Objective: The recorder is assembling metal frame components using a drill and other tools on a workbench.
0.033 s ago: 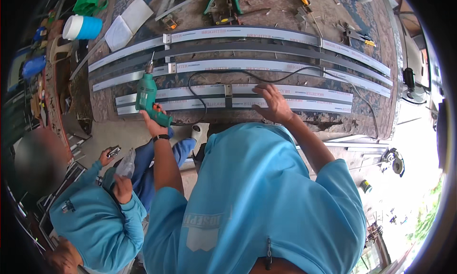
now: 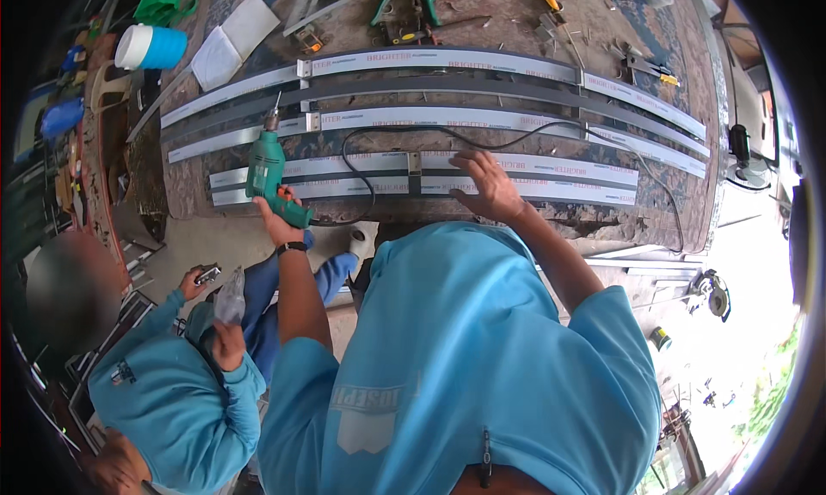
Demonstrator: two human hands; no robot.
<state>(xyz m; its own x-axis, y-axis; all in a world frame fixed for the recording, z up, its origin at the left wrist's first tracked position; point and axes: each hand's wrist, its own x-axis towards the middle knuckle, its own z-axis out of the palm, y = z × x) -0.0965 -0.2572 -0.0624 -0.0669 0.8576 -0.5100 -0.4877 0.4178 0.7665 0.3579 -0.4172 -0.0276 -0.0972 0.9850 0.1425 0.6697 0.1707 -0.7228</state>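
My left hand (image 2: 278, 225) grips a green corded power drill (image 2: 266, 164) by its handle, with the bit pointing away over the left part of the metal strips. My right hand (image 2: 490, 188) is open, fingers stretched and apart, over the nearest pair of film-covered aluminium profiles (image 2: 551, 176). Whether its fingertips touch them I cannot tell. A small metal bracket (image 2: 414, 163) joins that pair near the middle, left of my right hand. Beyond lies a longer frame of profiles (image 2: 447, 119) with short cross pieces. The drill's black cord (image 2: 482, 142) loops across the profiles.
Green-handled pliers (image 2: 404, 13), a yellow-handled screwdriver (image 2: 551, 0) and another pair of pliers (image 2: 645, 67) lie on the far table. A blue-and-white jug (image 2: 151, 47) stands at the far left. At lower left, a co-worker (image 2: 181, 400) holds a clear plastic bag (image 2: 230, 299).
My right hand has shifted very slightly to the left. The co-worker's plastic bag has moved a little. The drill stays almost in place in my left hand.
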